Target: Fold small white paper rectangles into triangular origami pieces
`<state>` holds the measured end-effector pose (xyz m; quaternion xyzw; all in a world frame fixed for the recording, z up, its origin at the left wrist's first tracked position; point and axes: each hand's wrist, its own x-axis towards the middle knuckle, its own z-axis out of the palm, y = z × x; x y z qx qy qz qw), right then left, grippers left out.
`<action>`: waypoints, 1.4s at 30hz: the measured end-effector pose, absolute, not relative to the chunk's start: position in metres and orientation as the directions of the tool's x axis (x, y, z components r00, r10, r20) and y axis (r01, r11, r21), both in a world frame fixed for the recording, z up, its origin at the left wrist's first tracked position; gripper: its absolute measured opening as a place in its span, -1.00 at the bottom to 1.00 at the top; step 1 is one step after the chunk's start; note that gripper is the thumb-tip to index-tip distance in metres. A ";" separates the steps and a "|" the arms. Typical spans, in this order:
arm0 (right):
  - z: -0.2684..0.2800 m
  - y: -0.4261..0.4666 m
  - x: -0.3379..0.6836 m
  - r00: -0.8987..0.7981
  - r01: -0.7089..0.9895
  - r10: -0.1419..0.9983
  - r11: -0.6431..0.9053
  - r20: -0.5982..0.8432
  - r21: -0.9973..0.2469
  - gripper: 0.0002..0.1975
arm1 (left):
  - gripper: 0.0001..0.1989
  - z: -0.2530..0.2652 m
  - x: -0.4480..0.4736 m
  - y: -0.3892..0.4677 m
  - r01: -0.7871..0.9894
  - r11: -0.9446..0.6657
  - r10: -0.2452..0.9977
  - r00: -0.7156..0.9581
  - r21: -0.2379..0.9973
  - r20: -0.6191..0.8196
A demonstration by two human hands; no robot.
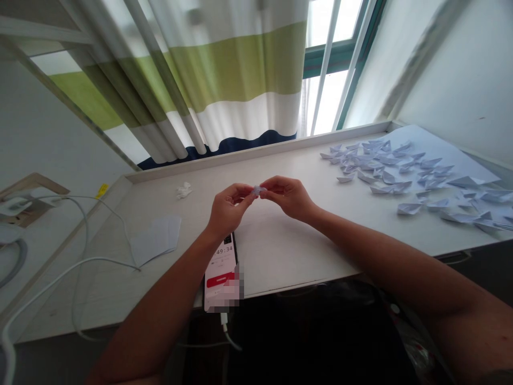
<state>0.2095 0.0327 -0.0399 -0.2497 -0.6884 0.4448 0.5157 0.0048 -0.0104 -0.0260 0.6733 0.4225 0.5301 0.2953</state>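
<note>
A small piece of folded white paper (pixel 257 190) is pinched between my two hands above the middle of the desk. My left hand (pixel 230 209) grips its left side with thumb and fingertips. On the opposite side, my right hand (pixel 289 197) pinches it the same way. The fingers cover most of the paper, so its exact shape is hard to make out. Many folded paper boats (pixel 390 187) lie spread over the right part of the desk. Left of my hands is a small stack of white paper sheets (pixel 156 243).
A phone (pixel 220 283) with a timer on its screen lies at the desk's front edge, a charging cable plugged in. Crumpled white paper (pixel 184 190) sits at the back left. White cables (pixel 100 260) run across the left side. A curtain (pixel 240 69) hangs behind the desk (pixel 296 240).
</note>
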 end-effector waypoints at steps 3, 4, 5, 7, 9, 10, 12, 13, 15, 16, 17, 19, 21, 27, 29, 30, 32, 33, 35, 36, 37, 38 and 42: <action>-0.041 0.033 0.209 -0.338 -0.125 0.809 0.468 0.481 -0.875 -0.60 | -0.70 -0.027 0.003 -0.009 0.336 -0.493 0.866 0.100 0.803 0.490; -0.041 0.033 0.210 -0.340 -0.119 0.809 0.469 0.480 -0.875 -0.59 | -0.70 -0.027 0.002 -0.009 0.354 -0.499 0.862 0.105 0.791 0.496; -0.040 0.032 0.210 -0.345 -0.107 0.805 0.477 0.483 -0.872 -0.59 | -0.71 -0.027 0.002 -0.008 0.366 -0.501 0.860 0.110 0.784 0.498; -0.039 0.032 0.211 -0.363 -0.076 0.787 0.509 0.499 -0.858 -0.60 | -0.73 -0.027 0.001 -0.008 0.360 -0.493 0.866 0.114 0.792 0.487; -0.038 0.031 0.212 -0.381 -0.055 0.765 0.541 0.519 -0.839 -0.60 | -0.72 -0.027 0.002 -0.008 0.304 -0.459 0.886 0.092 0.835 0.454; -0.038 0.030 0.213 -0.387 -0.054 0.757 0.551 0.526 -0.833 -0.61 | -0.70 -0.027 0.002 -0.007 0.261 -0.436 0.898 0.070 0.861 0.434; -0.037 0.029 0.213 -0.382 -0.057 0.754 0.558 0.535 -0.828 -0.63 | -0.69 -0.026 0.003 -0.007 0.170 -0.393 0.918 0.027 0.903 0.395; -0.037 0.028 0.213 -0.370 -0.057 0.758 0.559 0.537 -0.827 -0.64 | -0.68 -0.026 0.004 -0.007 0.133 -0.378 0.925 0.015 0.916 0.379; -0.037 0.027 0.213 -0.349 -0.053 0.765 0.560 0.541 -0.827 -0.67 | -0.68 -0.027 0.004 -0.006 0.088 -0.353 0.936 0.018 0.931 0.353; -0.037 0.026 0.213 -0.341 -0.045 0.767 0.565 0.544 -0.824 -0.68 | -0.67 -0.027 0.005 -0.006 0.077 -0.343 0.939 0.025 0.936 0.342; -0.036 0.026 0.213 -0.339 -0.030 0.766 0.571 0.546 -0.820 -0.69 | -0.67 -0.028 0.005 -0.006 0.068 -0.333 0.943 0.031 0.940 0.332; -0.035 0.026 0.214 -0.346 0.017 0.764 0.585 0.544 -0.811 -0.72 | -0.67 -0.029 0.006 -0.006 0.055 -0.322 0.947 0.030 0.945 0.321; -0.035 0.027 0.214 -0.355 0.065 0.767 0.591 0.535 -0.804 -0.73 | -0.67 -0.029 0.008 -0.006 0.045 -0.327 0.945 0.010 0.944 0.327; -0.035 0.028 0.213 -0.378 0.033 0.778 0.553 0.501 -0.833 -0.59 | -0.68 -0.027 0.009 -0.010 0.132 -0.370 0.928 0.000 0.920 0.373; -0.035 0.027 0.212 -0.366 0.031 0.786 0.546 0.499 -0.837 -0.55 | -0.66 -0.025 0.009 -0.011 0.147 -0.380 0.924 0.010 0.914 0.382; -0.034 0.026 0.212 -0.351 0.035 0.790 0.548 0.503 -0.836 -0.53 | -0.64 -0.025 0.008 -0.011 0.142 -0.377 0.925 0.008 0.915 0.380; -0.033 0.024 0.211 -0.321 0.021 0.797 0.546 0.512 -0.837 -0.53 | -0.59 -0.024 0.007 -0.011 0.135 -0.361 0.932 0.005 0.923 0.363; -0.032 0.024 0.211 -0.312 0.000 0.800 0.540 0.513 -0.842 -0.53 | -0.56 -0.024 0.007 -0.011 0.139 -0.349 0.936 0.008 0.927 0.352; -0.032 0.023 0.210 -0.303 -0.044 0.802 0.528 0.515 -0.848 -0.53 | -0.55 -0.025 0.006 -0.011 0.160 -0.334 0.942 0.028 0.929 0.334; -0.032 0.023 0.210 -0.304 -0.056 0.800 0.528 0.518 -0.848 -0.53 | -0.58 -0.025 0.006 -0.011 0.168 -0.335 0.942 0.040 0.927 0.333; -0.032 0.024 0.210 -0.308 -0.059 0.796 0.531 0.521 -0.845 -0.53 | -0.60 -0.026 0.005 -0.011 0.175 -0.340 0.941 0.053 0.924 0.336; -0.033 0.024 0.210 -0.312 -0.055 0.793 0.535 0.523 -0.843 -0.53 | -0.63 -0.027 0.005 -0.010 0.179 -0.342 0.940 0.064 0.923 0.336; -0.034 0.026 0.211 -0.327 0.015 0.800 0.536 0.503 -0.844 -0.57 | -0.67 -0.029 0.005 -0.009 0.155 -0.312 0.949 0.092 0.937 0.300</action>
